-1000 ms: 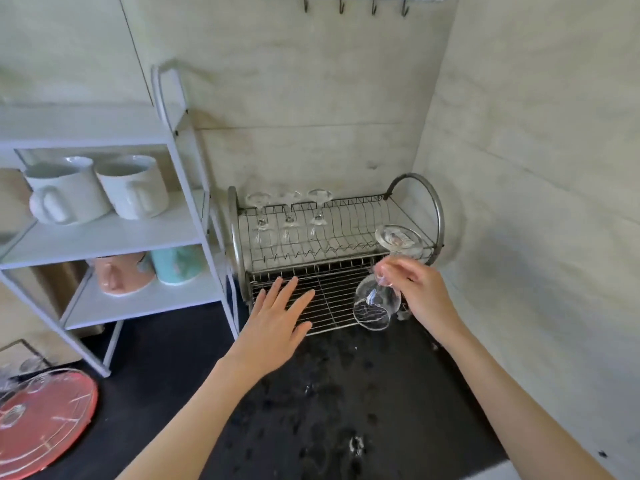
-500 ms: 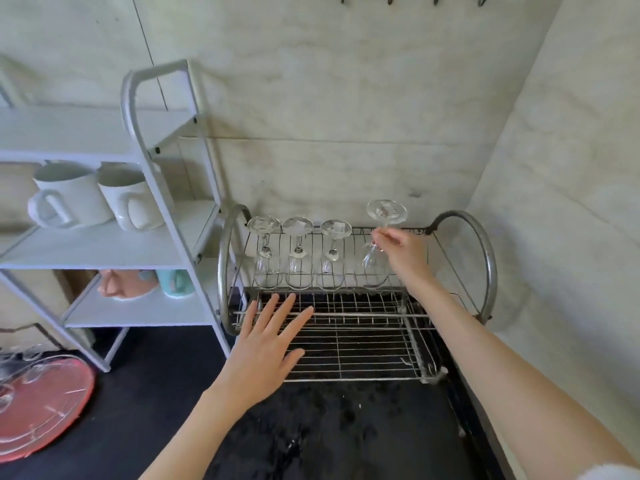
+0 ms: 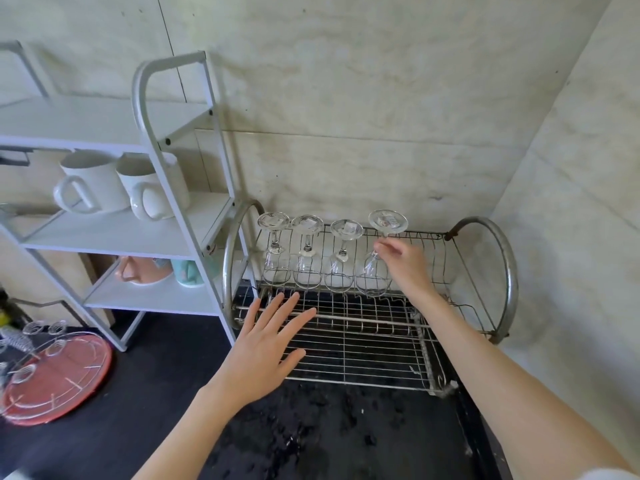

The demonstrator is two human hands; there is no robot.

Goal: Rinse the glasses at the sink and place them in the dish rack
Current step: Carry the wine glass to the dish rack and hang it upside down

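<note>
Pinching the thin, likely fragile and wet-slippery stem of the rightmost inverted glass (image 3: 375, 265) in the dish rack (image 3: 509, 271) with right hand (image 3: 403, 265), left hand (image 3: 266, 344) hovering flat, holding nothing.

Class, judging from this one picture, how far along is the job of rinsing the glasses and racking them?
Done: three stemmed glasses stand upside down on the upper tier of the dish rack. In hand: the right hand holds the stem of a fourth glass, inverted beside them, its bowl at the wires. The left hand hovers open over the lower tier. Left: letting go; more glasses cannot be confirmed.
</note>
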